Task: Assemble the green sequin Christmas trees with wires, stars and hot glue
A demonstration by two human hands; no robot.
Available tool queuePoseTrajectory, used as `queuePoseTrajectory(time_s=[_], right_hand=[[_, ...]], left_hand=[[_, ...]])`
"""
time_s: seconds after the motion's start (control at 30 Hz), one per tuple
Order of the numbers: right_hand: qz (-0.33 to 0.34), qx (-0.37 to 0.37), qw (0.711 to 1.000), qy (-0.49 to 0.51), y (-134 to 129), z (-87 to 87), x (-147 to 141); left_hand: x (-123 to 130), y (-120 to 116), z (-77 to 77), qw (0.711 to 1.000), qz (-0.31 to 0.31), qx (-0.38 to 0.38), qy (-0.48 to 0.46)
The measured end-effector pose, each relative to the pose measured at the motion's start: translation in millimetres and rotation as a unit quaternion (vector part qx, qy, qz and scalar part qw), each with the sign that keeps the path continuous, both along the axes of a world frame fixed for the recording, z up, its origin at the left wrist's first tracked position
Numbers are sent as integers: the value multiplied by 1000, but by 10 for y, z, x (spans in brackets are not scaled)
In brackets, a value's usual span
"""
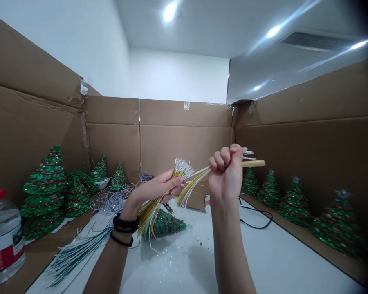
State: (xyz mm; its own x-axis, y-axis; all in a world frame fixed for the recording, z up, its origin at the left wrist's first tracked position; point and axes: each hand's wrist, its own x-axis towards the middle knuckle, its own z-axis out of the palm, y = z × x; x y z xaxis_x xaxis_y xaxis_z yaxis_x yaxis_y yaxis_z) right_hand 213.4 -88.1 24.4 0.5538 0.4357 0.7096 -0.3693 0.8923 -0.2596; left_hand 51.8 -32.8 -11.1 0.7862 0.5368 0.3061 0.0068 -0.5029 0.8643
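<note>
My left hand (158, 188), with black bands at its wrist, is closed around a bundle of thin yellow and white strands (149, 212). The bundle's whitish ends (182, 167) fan out above the fingers. Raised to the right, my right hand (225, 171) makes a fist around a few strands (194, 185) of the same colours, which stretch between both hands. A light wooden stick (254, 163) sticks out of this fist, with white tips beside it. Below the left hand a small green glittery Christmas tree (168, 223) lies on its side, partly hidden by the strands.
Green strands (79, 249) and a tangle of pale wire (118, 198) lie at left. A red-capped bottle (3, 241) and glittery trees (46, 188) stand there. More trees (296, 202) line the right side, near a black cable (265, 224). Cardboard walls (187, 143) enclose the white table (184, 269).
</note>
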Motion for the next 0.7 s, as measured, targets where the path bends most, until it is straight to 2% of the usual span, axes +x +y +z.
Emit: queuePoseTrajectory(time_s=[0.23,0.37,0.5,0.7], right_hand=[[-83,38,996,15,-189,-30,-151],[-84,38,996,1,-153,-25,-145],[-72,32,997,8,-132,-12,-92],[-75,66,994,50,-206,1,-24]], left_hand=[[-23,22,-22,999,-12,17,-35],[-62,-3,18,998,0,27,-51],[-87,-92,87,999,-2,53,4],[-19,-192,102,999,-19,31,0]])
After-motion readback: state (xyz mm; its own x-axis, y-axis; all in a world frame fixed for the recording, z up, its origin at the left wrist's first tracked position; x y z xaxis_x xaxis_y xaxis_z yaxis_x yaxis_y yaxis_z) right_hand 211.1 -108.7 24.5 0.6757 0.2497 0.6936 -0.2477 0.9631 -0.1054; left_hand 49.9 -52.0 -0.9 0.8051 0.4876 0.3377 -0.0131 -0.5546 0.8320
